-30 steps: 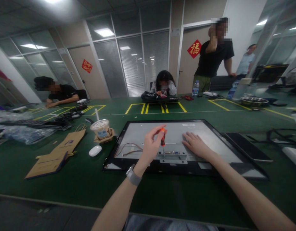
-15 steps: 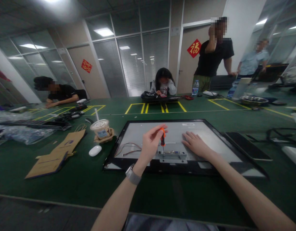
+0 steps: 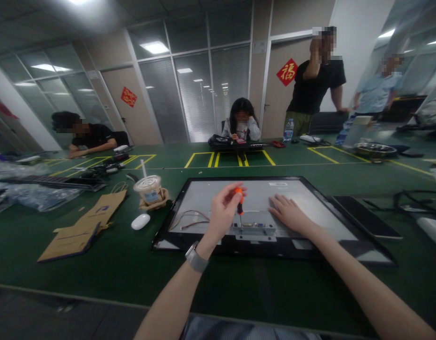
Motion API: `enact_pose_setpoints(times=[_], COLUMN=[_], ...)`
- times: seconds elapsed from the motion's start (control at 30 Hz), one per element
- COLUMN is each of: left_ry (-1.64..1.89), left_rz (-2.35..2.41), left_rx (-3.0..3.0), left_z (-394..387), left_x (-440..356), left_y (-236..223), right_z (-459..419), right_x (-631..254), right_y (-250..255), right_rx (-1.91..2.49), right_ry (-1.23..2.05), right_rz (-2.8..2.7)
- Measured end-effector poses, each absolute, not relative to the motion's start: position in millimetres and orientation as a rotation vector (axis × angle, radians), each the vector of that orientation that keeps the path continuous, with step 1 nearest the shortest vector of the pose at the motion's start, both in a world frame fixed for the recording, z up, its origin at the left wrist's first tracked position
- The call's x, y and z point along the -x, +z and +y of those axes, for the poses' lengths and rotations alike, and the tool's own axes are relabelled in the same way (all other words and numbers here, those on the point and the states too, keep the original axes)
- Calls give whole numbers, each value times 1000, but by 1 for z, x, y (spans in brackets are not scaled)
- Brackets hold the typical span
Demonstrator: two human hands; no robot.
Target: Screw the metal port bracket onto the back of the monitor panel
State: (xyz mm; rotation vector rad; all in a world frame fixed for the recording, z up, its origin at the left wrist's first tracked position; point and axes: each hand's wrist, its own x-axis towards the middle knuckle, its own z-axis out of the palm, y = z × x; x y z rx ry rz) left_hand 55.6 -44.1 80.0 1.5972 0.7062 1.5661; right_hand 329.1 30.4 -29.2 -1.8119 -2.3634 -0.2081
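A monitor panel (image 3: 310, 198) lies back-side up on the green table, black frame round a grey metal sheet. My left hand (image 3: 223, 212) pinches a small orange-handled screwdriver (image 3: 240, 200), held upright with its tip on a metal bracket (image 3: 255, 230) near the panel's front edge. My right hand (image 3: 289, 212) rests flat on the grey sheet just right of the bracket, fingers spread. Thin coloured wires (image 3: 189, 219) curl over the panel's left part. A watch sits on my left wrist.
Left of the panel are a white mouse (image 3: 140, 221), a lidded drink cup (image 3: 148, 189) with a straw, and flattened cardboard (image 3: 83, 224). A dark flat panel (image 3: 366, 215) and cables lie to the right. Three people sit or stand at the far side, another at the right.
My left fingers have shifted slightly round the screwdriver handle; its tip stays on the bracket. My right hand has not moved. The person at the far right has turned.
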Motion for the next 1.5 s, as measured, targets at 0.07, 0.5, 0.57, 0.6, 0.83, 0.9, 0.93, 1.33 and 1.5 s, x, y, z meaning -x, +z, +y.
enact_pose_setpoints(times=[0.07,0.5,0.57,0.6,0.83,0.9,0.93,1.33,1.5], left_ry=[1614,1596,1650,1666,1573,1591,1621,1601,1709], left_rz=[734,777,815,826,770,789,805,763,861], left_rx=[-1651,-1637,-1688,-1701,-1636,-1648,-1669,-1653,-1730], left_z=[-43,-44,-44,-44,-45,-43,-43,-43,-43], left_x=[-56,-55,-54,-54,-54,-54,-54,-55,-54], left_y=[79,80,80,81,82,80,79,80,80], right_z=[30,27,28,28,29,29,29,28,30], right_x=[-329,-327,-327,-327,-328,-328,-328,-327,-328], right_y=[-28,-23,-24,-25,-26,-26,-26,-24,-27], right_rx=[1815,1821,1814,1813,1821,1815,1813,1813,1795], right_ry=[-208,-199,-197,-195,-173,-178,-184,-198,-211], right_rz=[-2365,-2387,-2379,-2374,-2362,-2362,-2366,-2379,-2368])
